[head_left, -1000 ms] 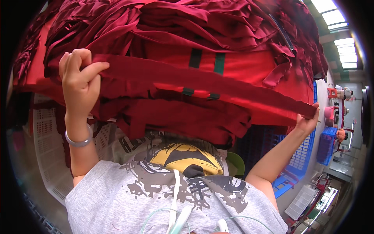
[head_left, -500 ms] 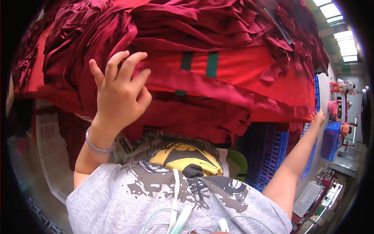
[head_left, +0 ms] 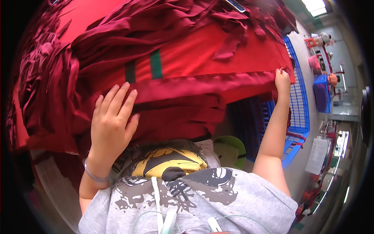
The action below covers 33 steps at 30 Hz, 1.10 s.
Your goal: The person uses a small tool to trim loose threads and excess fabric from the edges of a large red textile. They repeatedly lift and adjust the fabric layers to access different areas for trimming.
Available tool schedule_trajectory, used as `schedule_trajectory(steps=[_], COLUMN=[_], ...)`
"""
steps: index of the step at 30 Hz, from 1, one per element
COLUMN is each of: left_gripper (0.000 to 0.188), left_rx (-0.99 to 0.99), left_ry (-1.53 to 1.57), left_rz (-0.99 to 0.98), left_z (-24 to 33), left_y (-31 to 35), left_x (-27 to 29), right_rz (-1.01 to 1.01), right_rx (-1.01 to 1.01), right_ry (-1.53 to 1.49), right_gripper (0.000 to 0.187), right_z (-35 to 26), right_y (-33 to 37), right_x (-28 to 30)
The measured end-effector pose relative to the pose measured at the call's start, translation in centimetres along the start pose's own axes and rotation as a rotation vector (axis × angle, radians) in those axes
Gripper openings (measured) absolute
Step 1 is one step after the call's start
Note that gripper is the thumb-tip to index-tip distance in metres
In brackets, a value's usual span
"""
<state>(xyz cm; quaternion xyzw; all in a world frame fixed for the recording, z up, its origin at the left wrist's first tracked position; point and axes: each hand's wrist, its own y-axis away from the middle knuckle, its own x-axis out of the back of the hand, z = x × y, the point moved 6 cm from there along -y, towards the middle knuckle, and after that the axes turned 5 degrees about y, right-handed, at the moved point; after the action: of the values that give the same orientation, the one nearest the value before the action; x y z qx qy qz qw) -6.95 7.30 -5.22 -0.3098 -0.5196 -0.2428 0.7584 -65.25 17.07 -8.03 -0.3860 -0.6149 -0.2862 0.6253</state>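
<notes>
A long dark-red satin fabric strip [head_left: 206, 84] stretches across the red-covered table's near side. My right hand [head_left: 283, 81] pinches its right end between closed fingers, with the arm reaching out. Over the strip's left end, my left hand [head_left: 113, 119] is laid out flat, fingers extended and palm down; it wears a bracelet on the wrist. More dark-red strips [head_left: 148, 33] lie heaped and wrinkled beyond and to the left. Just below the held strip, another layer of dark-red fabric [head_left: 179, 117] hangs toward my lap.
The red table cover [head_left: 187, 50] carries a green band [head_left: 156, 64] and a darker one beside it. A slim dark object [head_left: 235, 5] rests on the heap. Blue plastic crates [head_left: 299, 103] stand at the right, a green-rimmed item [head_left: 241, 150] below. People work at the far right.
My left hand has come down from a raised, curled pose to lie flat on the strip. The strip's right end, in my right hand, is now straighter and tauter. The view has shifted.
</notes>
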Motion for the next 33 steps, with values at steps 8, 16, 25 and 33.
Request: schedule_trajectory(steps=[8, 16, 25, 33], left_gripper=[0.054, 0.054, 0.057, 0.062], left_rx=[-0.064, -0.077, -0.025, -0.005], left_ry=[0.059, 0.049, 0.079, 0.059], left_rz=[-0.005, 0.053, 0.153, 0.187], left_z=[0.7, 0.4, 0.6, 0.9], left_y=[-0.4, 0.0, 0.1, 0.1], left_x=[-0.1, 0.0, -0.9, -1.7], right_rz=[0.077, 0.203, -0.252, -0.078], right_rx=[0.055, 0.073, 0.721, 1.086], right_ry=[-0.149, -0.093, -0.808, -0.459], right_gripper=[0.041, 0.054, 0.043, 0.040], right_z=[2.7, -7.5, -22.7, -27.5], right_y=[-3.6, 4.4, 25.6, 32.8], right_x=[0.7, 6.8, 6.9, 6.8])
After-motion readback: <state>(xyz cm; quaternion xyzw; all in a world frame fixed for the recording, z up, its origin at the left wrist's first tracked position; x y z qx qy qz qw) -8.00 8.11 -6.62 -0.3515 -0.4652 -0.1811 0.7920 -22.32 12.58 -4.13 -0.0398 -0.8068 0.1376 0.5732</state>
